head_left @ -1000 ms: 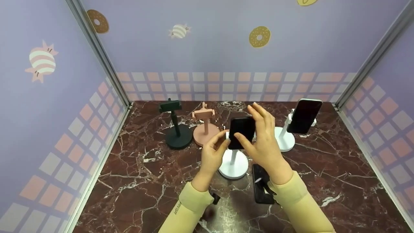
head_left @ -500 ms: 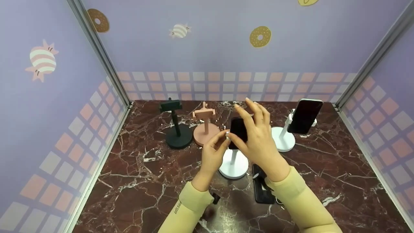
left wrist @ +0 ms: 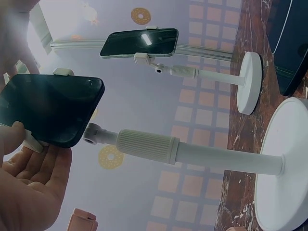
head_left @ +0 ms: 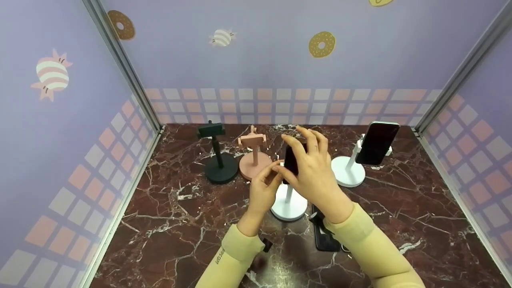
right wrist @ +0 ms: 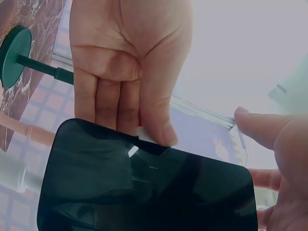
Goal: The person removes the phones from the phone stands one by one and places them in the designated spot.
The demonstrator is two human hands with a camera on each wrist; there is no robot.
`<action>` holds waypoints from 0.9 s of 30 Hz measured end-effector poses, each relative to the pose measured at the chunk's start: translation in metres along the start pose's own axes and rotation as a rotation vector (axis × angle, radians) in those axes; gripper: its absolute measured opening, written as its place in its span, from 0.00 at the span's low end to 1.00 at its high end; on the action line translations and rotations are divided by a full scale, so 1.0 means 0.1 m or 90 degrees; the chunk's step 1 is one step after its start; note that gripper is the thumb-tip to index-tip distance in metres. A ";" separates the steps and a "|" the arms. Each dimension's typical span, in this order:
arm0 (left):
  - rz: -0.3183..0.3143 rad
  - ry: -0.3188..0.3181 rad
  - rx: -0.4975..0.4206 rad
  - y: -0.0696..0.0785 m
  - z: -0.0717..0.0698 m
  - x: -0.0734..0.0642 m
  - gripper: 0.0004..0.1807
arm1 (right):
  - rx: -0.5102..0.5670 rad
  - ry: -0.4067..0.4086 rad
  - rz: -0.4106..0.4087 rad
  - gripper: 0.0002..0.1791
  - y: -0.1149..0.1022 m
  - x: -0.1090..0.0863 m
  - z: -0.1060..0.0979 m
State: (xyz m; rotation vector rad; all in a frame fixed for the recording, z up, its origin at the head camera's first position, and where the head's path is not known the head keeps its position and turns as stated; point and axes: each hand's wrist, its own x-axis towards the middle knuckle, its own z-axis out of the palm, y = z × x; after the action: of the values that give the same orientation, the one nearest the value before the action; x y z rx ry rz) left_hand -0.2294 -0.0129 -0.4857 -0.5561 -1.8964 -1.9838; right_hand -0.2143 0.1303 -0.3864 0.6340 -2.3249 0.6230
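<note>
A black smartphone [head_left: 290, 162] sits upright in the clamp of a white phone stand [head_left: 289, 207] in the middle of the table. At the phone's left edge my left hand [head_left: 261, 197] pinches the stand's clamp [left wrist: 32, 143] between thumb and fingers. My right hand [head_left: 316, 174] is in front of the phone's right part, fingers spread and thumb stretched toward the left hand. In the right wrist view, the right hand's fingers [right wrist: 264, 179] reach past the phone's upper edge, and its thumb stands apart from the screen. The head view hides much of the phone behind this hand.
Dark green [head_left: 221, 169] and pink [head_left: 256, 165] phone stands, without phones, stand left. On the right, another white stand [head_left: 348, 173] holds a phone [head_left: 378, 143]. A dark phone [head_left: 326, 240] lies near my right wrist. Patterned walls enclose the table.
My right hand has moved left across the phone's front, its thumb going from the screen to near the left hand's fingertips. The left hand keeps its grip on the clamp.
</note>
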 end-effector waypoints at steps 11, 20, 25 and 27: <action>-0.006 0.001 -0.006 0.02 0.01 0.00 0.21 | -0.046 -0.040 0.051 0.33 -0.07 0.03 0.03; -0.018 0.016 0.015 0.00 0.02 0.00 0.17 | -0.087 -0.019 0.066 0.28 -0.07 0.05 0.10; -0.013 0.022 0.012 0.01 0.03 0.00 0.16 | -0.106 0.028 0.062 0.27 -0.08 0.05 0.17; -0.010 0.024 0.014 0.00 0.03 0.00 0.16 | -0.119 0.047 0.059 0.27 -0.08 0.05 0.20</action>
State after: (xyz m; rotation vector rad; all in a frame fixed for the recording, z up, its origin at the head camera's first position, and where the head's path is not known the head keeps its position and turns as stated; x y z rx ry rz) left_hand -0.2294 -0.0099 -0.4850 -0.4953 -1.9032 -1.9656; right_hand -0.2224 0.1113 -0.3945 0.4131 -2.3186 0.4546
